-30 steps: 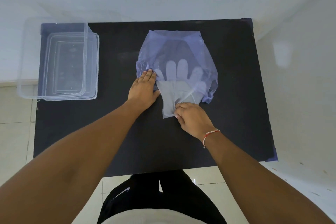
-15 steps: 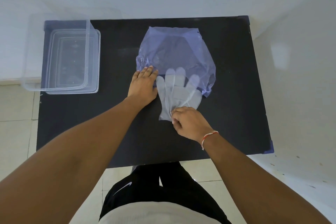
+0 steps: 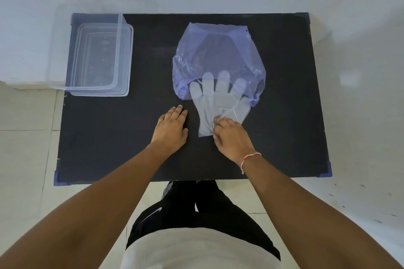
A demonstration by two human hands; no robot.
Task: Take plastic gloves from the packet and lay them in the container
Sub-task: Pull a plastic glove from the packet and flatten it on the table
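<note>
The right hand pinches the cuff end of a clear plastic glove, fingers closed on the thin film, apparently so it can be drawn toward the person and out of the bag. The glove lies flat on the black table, its cuff and palm already free, while its fingertips are tucked under the mouth of the purple packet. The left hand rests flat and relaxed on the table just beside the glove, grasping nothing and apart from the packet.

The clear container sits at the far left corner, well apart from the glove, its near rim overhanging the table's left edge. Bare table lies between the hands and the container, so the path leftward looks open. The packet is loose and unweighted, so it may slide along as the glove is pulled.
</note>
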